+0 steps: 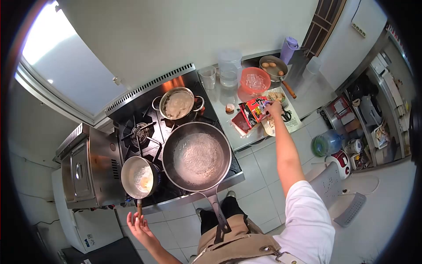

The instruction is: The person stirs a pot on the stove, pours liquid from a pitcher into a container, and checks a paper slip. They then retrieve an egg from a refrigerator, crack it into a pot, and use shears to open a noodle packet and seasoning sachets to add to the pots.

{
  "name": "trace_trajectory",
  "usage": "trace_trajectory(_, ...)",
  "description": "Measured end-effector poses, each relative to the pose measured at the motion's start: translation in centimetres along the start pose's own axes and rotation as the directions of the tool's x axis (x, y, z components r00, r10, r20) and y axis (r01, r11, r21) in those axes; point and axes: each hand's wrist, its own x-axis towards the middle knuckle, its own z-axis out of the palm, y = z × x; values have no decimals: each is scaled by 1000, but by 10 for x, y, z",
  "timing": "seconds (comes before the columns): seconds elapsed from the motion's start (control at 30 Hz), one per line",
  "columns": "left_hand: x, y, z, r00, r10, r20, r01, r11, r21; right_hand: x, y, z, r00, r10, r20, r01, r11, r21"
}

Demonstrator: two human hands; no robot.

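Observation:
My left hand [143, 229] is at the wooden handle [140, 207] of a small saucepan [126, 172], fingers apart and not wrapped round it. An egg lies in the saucepan's bubbling water. Over the steel counter, my right hand [274, 108] pinches the right end of a red instant noodle packet [252, 112]; its fingertips are partly hidden. A second red packet [240, 124] lies beside it. Below my hand are scissors with black handles [286, 116] on a printed sheet [293, 125]. A broken eggshell [229, 108] sits to the left.
A large frying pan [166, 156] of bubbling water and a two-handled pot [159, 104] stand on the black stove [156, 125]. Behind the packets are a coral basin of ice [247, 91], clear jugs [228, 72], a pan with eggs [277, 66] and a purple flask [288, 50].

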Motion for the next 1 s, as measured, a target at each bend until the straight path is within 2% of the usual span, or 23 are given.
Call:
trace_trajectory(0.07,-3,2,8,999,14,42,-13,999,-38,-1,-2,-7,999,-43,15,44,999,-32)
trace_trajectory(0.1,-3,4,9,998,17,63,-14,999,-39,1,-1,-4,988,-152,-24,153,988,39)
trace_trajectory(0.13,-2,5,11,996,21,84,-17,999,-42,1,1,-4,987,-157,-23,158,987,37)
trace_trajectory(0.2,-1,5,15,992,23,122,-18,999,-40,-38,-43,-40,940,-331,-87,337,939,73)
trace_trajectory(0.23,-1,5,17,986,25,168,-19,999,-38,-57,-61,-55,920,-384,-79,387,922,17)
trace_trajectory(0.27,-3,6,23,985,6,173,0,999,-33,-75,-77,-70,867,-480,-131,464,875,-137)
trace_trajectory(0.33,-1,-1,28,959,-18,283,30,999,-40,-113,-109,-109,786,-600,-150,587,800,-127)
trace_trajectory(0.37,-6,1,37,952,-52,303,72,996,-53,-132,-124,-127,784,-603,-148,589,798,-127)
trace_trajectory(0.43,-11,-2,55,908,-92,408,119,992,-42,-168,-150,-161,617,-752,-229,763,644,-60)
trace_trajectory(0.47,-16,-2,67,873,-121,472,136,991,3,-189,-163,-175,621,-749,-231,758,649,-65)
trace_trajectory(0.53,-26,-11,91,775,-152,613,205,979,-16,-232,-191,-199,506,-829,-239,852,523,-10)
trace_trajectory(0.6,-37,-33,111,626,-174,760,351,933,-76,-279,-216,-215,447,-873,-194,890,457,-9)
trace_trajectory(0.67,-49,-41,125,447,-197,873,573,812,-110,-323,-228,-218,329,-935,-134,943,332,0)
trace_trajectory(0.73,-50,-53,133,408,-152,900,683,706,-190,-371,-236,-218,221,-965,-138,973,228,-34)
trace_trajectory(0.8,-62,-35,138,475,-130,870,718,630,-297,-408,-234,-217,100,-993,-68,995,102,-22)
trace_trajectory(0.87,-54,-46,135,634,-128,762,656,611,-443,-439,-230,-215,36,-997,-71,998,32,56)
trace_trajectory(0.9,-34,-81,126,551,22,834,721,491,-489,-455,-236,-224,119,-991,-67,978,106,182)
trace_trajectory(0.93,-19,-106,114,466,184,865,786,362,-501,-463,-237,-229,151,-986,-73,962,130,240)
trace_trajectory(0.97,-32,-69,118,620,-10,784,665,537,-519,-470,-237,-237,174,-985,-10,961,167,219)
trace_trajectory(1.0,-27,-70,119,621,-15,783,667,534,-519,-478,-237,-244,197,-979,52,960,204,195)
